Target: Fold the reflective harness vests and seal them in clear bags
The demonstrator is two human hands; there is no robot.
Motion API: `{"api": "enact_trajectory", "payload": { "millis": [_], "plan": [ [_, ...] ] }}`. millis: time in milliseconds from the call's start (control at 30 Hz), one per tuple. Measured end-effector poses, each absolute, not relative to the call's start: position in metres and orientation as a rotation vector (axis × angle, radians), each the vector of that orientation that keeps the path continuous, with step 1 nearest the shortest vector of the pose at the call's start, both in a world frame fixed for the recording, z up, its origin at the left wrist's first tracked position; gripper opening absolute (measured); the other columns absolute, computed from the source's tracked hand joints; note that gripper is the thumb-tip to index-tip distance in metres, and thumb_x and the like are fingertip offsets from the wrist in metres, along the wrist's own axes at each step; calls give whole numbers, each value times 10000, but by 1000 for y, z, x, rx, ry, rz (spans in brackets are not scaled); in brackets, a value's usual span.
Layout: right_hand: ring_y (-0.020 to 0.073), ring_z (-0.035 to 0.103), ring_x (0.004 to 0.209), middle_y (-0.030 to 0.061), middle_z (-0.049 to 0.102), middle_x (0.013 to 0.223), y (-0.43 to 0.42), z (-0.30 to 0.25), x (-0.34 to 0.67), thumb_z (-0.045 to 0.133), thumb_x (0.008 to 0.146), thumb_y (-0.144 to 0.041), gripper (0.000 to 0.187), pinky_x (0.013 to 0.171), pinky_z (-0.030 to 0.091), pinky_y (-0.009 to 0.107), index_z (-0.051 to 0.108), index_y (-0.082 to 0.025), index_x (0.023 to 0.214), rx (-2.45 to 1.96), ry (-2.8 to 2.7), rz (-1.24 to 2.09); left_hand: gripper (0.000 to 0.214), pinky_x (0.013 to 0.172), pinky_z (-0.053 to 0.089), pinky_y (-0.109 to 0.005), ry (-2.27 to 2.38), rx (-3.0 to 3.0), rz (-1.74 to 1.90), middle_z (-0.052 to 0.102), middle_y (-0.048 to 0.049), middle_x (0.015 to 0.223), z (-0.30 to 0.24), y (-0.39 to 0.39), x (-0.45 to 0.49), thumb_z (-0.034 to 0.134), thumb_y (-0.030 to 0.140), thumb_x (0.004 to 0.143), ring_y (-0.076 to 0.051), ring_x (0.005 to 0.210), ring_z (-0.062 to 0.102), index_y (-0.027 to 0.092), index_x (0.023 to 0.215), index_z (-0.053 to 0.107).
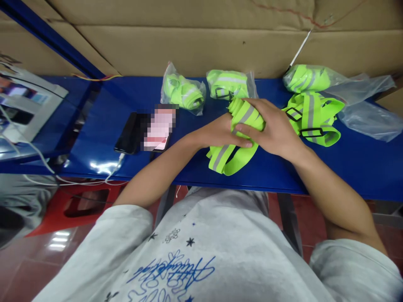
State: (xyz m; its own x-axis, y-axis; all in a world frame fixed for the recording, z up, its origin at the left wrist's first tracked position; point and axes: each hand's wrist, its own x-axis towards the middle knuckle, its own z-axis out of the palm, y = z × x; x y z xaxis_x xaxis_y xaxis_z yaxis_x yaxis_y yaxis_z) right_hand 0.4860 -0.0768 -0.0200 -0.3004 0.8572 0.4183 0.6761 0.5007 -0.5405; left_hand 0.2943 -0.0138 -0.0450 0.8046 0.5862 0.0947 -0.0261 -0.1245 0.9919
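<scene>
A neon yellow-green reflective strap vest (234,142) with grey bands lies bunched at the middle of the blue table (362,167). My left hand (217,132) grips its left side, fingers closed under the fabric. My right hand (270,126) lies over the top of the bundle, fingers pressed down on it. A loop of the strap hangs toward the table's front edge.
Two bagged vests (182,90) (229,84) sit at the back. To the right lie a loose vest (315,117) with black buckles, another bagged vest (307,77) and empty clear bags (371,117). A phone (146,132) on a white cable lies at left. Cardboard (204,46) stands behind.
</scene>
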Motion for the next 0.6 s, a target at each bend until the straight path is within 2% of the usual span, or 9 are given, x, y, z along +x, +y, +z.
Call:
{"api": "enact_trajectory", "payload": {
  "millis": [133,233,300,400,467,533,600],
  "plan": [
    [348,583,1411,103,639,1487,-78,-14,486,634,995,-538,525,1224,472,578,587,-315,1469,-1283,-2017,230,439,955,626,-420,540,1157,466,800,-51,960,-41,-26,299,976,289,670,-229,915,777,146,1016,747],
    [343,518,1490,92,594,1542,-81,-6,486,585,1017,-529,524,1281,421,563,548,-358,1511,-1288,-1987,170,460,953,647,-455,440,881,350,815,-81,977,-41,-33,303,968,296,694,-258,925,796,145,1064,742],
    [374,485,1519,93,577,1563,-83,-2,488,586,1010,-541,556,1284,409,586,534,-353,1531,-1298,-1958,163,465,932,656,-418,374,835,298,816,-86,983,-41,-36,305,976,308,696,-252,944,799,143,1065,744],
    [384,505,1499,75,605,1545,-84,2,493,655,977,-573,572,1259,434,589,578,-342,1494,-1308,-1902,146,404,805,647,-316,373,973,269,800,-61,890,-38,-36,303,970,330,729,-179,814,775,135,1012,758],
    [356,606,1387,66,680,1454,-83,5,495,716,946,-585,536,1202,492,549,647,-326,1411,-1286,-1835,161,376,746,622,-282,392,1157,271,789,-60,846,-34,-33,300,946,372,772,-150,754,748,123,992,771],
    [310,717,1154,62,774,1254,-82,7,497,769,910,-589,472,1051,584,489,726,-286,1270,-1266,-1735,206,399,739,610,-285,410,1330,291,798,-85,866,-30,-29,295,913,438,807,-160,771,750,116,1002,782],
    [260,736,935,45,801,1041,-80,8,497,808,880,-574,404,874,618,429,771,-254,1125,-1259,-1649,289,440,753,609,-308,423,1442,294,812,-117,912,-28,-25,292,883,498,826,-185,803,762,115,1020,786]
  ]
}}
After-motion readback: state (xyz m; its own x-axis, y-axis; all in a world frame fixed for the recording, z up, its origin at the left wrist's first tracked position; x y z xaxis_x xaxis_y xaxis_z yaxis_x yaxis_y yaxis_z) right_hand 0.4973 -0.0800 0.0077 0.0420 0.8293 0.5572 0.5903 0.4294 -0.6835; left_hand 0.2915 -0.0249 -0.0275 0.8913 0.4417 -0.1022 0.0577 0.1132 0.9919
